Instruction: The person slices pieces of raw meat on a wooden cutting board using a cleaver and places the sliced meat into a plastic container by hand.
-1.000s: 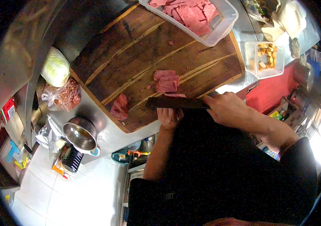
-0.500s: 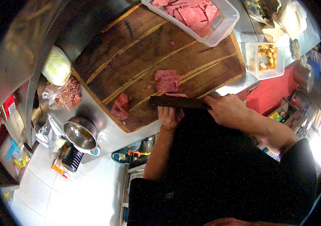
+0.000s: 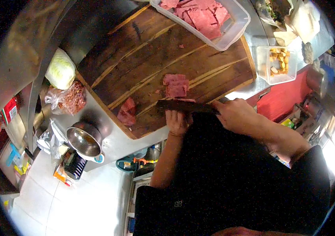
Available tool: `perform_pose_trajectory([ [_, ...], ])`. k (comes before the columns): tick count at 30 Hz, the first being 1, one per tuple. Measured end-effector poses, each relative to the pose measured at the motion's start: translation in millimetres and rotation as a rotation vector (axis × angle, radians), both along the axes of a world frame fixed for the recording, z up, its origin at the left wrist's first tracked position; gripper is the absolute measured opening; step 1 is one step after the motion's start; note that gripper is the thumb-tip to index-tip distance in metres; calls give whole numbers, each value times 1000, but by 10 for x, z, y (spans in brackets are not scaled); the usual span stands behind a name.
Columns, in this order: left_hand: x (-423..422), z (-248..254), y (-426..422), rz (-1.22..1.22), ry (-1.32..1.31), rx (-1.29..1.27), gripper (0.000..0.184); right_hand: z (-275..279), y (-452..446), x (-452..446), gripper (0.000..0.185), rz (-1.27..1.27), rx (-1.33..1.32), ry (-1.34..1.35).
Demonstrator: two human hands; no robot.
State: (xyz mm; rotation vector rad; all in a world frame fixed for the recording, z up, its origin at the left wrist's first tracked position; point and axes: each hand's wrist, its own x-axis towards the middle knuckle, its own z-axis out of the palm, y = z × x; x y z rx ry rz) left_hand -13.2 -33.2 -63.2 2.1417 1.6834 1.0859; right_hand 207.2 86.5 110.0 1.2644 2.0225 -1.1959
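My right hand (image 3: 233,111) is wrapped round the handle end of a dark, broad-bladed knife (image 3: 183,106) at the near edge of the wooden cutting board (image 3: 144,59). Close behind the blade, the curled fingers of my left hand (image 3: 177,122) press on a piece of meat, mostly hidden by knife and hand. A thin slice of pink meat (image 3: 188,100) shows along the blade's far side. Just beyond lie overlapping meat slices (image 3: 176,85). Farther left on the board rests a separate meat chunk (image 3: 127,112).
A clear plastic tub (image 3: 240,19) of meat slices stands on the board's far edge. On the right is a tub of yellowish cubes (image 3: 279,61). A cabbage (image 3: 60,69), a bag of minced meat (image 3: 71,98) and a metal bowl (image 3: 84,139) line the left side.
The view has shifted very slightly. Both hands and the knife keep nearly the same place, with the blade a little less tilted against the meat.
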Motion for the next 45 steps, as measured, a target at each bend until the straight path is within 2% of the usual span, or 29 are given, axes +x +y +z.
perform_pose_trajectory([
  [9,-9,9,-63,15,12,-12,27,-29,65,-127,32,69,-23,-42],
  [11,20,-14,-80,19,18,-42,25,-306,-8,-218,32,127,148,61],
  [15,58,73,63,59,61,84,19,-450,153,-564,31,116,140,144],
  [17,57,109,118,64,54,102,17,-527,238,-578,31,88,338,351],
  [18,56,133,121,54,73,72,18,-394,279,-567,31,90,341,351],
  [20,82,138,95,52,89,39,18,11,387,-504,35,-26,194,95],
  [22,104,108,156,68,65,101,22,86,301,-327,34,-107,179,169],
  [27,65,85,97,59,50,140,27,148,64,-59,31,51,125,59],
  [34,28,49,107,-2,67,-6,39,157,-49,28,32,31,74,10],
  [45,47,85,134,31,36,6,35,90,-52,0,28,0,94,49],
])
